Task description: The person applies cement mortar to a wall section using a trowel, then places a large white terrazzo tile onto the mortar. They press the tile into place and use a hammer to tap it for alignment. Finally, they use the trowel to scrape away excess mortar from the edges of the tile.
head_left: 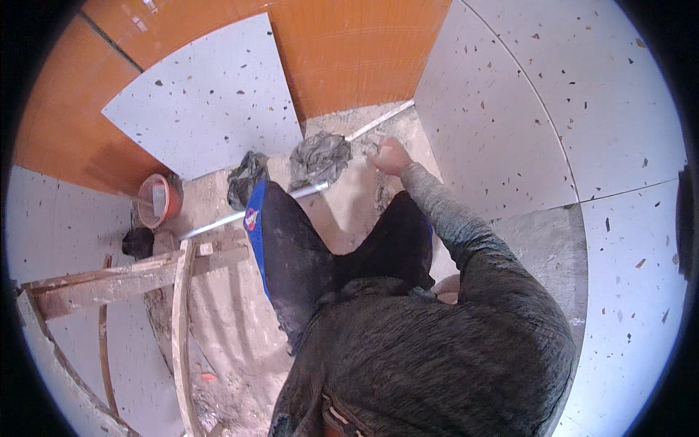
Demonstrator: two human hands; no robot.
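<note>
My right hand (392, 156) is low over the dusty floor near the corner, with its fingers curled down. A small grey lump (373, 140) lies at the fingertips; whether they grip it is hidden. Just left of the hand sits a crumpled grey plastic bag (320, 159). A darker crumpled bag (247, 177) rests farther left, against a speckled white tile (218, 95) on the wall. My left hand is out of sight. My knees (287, 247) are bent and spread below the bags.
A straight metal bar (251, 211) crosses the floor. A pale strip (380, 120) runs to the corner. An orange bucket (162, 200) stands at the left wall, near a wooden frame (109, 288). Orange wall (357, 58) and speckled tiles (502, 116) enclose the corner.
</note>
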